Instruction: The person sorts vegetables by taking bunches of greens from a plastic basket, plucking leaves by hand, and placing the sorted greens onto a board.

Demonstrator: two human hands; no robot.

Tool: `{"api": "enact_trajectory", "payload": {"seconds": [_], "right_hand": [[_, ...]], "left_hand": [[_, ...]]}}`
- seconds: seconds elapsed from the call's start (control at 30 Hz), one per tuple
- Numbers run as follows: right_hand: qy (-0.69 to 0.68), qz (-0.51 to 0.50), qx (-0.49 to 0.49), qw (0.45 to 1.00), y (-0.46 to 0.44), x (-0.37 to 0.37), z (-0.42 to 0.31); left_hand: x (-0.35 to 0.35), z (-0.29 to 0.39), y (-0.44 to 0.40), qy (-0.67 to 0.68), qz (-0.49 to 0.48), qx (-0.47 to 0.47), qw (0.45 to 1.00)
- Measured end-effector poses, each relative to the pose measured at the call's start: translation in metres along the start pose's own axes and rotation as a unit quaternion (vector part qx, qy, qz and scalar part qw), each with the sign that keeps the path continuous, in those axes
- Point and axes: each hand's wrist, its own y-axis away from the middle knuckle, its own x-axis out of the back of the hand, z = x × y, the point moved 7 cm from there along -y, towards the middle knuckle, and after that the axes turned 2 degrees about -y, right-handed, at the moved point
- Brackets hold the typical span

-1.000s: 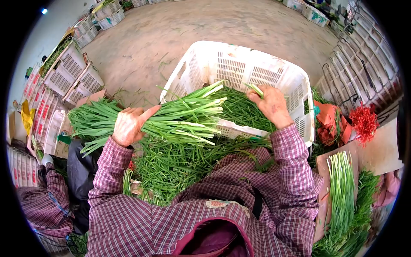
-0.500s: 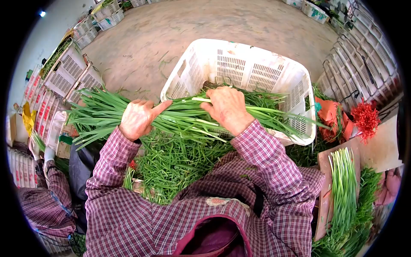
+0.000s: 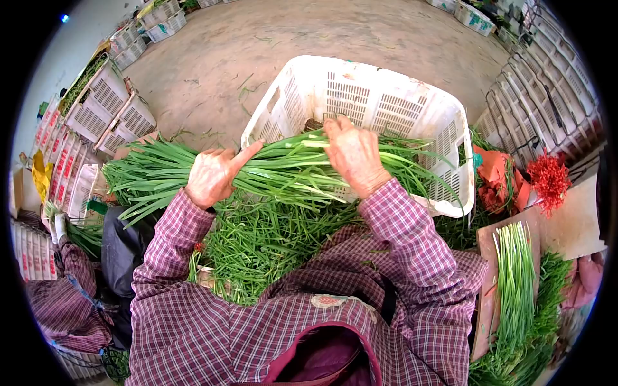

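A thick bunch of long green stalks (image 3: 277,168) lies crosswise in front of me, leaves to the left and pale ends to the right. My left hand (image 3: 215,174) is wrapped round its middle, the index finger stretched along the top. At the pale ends, my right hand (image 3: 355,156) pinches stalks whose leafy parts trail to the right over the near side of the white crate (image 3: 399,90). Its palm side is hidden. Loose greens (image 3: 264,248) are heaped under the bunch, against my lap.
A board (image 3: 486,289) with trimmed stalks (image 3: 515,276) lies at the right, near red ties (image 3: 548,183). Stacked crates (image 3: 541,103) stand at the right, more crates (image 3: 100,106) at the left. A co-worker's gloved hand (image 3: 60,225) holds greens at far left.
My right hand has moved left from inside the crate to the bunch's pale ends, bringing stalks with it. My left hand has shifted slightly right. The co-worker's hand has moved a little.
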Motion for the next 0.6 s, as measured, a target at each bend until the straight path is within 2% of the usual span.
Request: {"api": "enact_trajectory", "payload": {"seconds": [0.13, 0.2, 0.27, 0.33, 0.37, 0.4, 0.47, 0.57, 0.6], "right_hand": [[0.087, 0.011, -0.038, 0.995, 0.009, -0.002, 0.042], [0.076, -0.011, -0.086, 0.993, 0.017, 0.001, 0.074], [0.086, 0.037, -0.099, 0.991, 0.033, 0.012, 0.104], [0.092, -0.003, -0.176, 0.98, 0.047, 0.019, 0.131], [0.088, -0.055, -0.206, 0.973, 0.056, 0.017, 0.136], [0.087, -0.054, -0.205, 0.973, 0.058, 0.025, 0.128], [-0.053, -0.258, -0.198, 0.944, 0.066, 0.009, 0.099], [-0.146, -0.084, -0.029, 0.985, 0.039, 0.041, 0.043], [-0.147, -0.082, -0.032, 0.985, 0.031, 0.039, 0.034]], "left_hand": [[-0.003, -0.01, 0.008, 0.023, -0.015, 0.032, 0.999], [0.006, -0.014, 0.014, 0.053, 0.052, 0.031, 0.997], [0.003, -0.024, 0.023, 0.052, 0.046, 0.05, 0.996], [-0.001, -0.041, 0.036, 0.045, 0.064, 0.079, 0.994], [-0.003, -0.047, 0.04, 0.035, 0.057, 0.098, 0.993], [-0.003, -0.048, 0.041, 0.035, 0.057, 0.098, 0.993], [-0.002, -0.051, 0.042, 0.033, 0.058, 0.12, 0.991], [0.0, -0.046, 0.036, 0.024, 0.066, 0.1, 0.993], [0.001, -0.043, 0.033, 0.023, 0.066, 0.096, 0.993]]}}
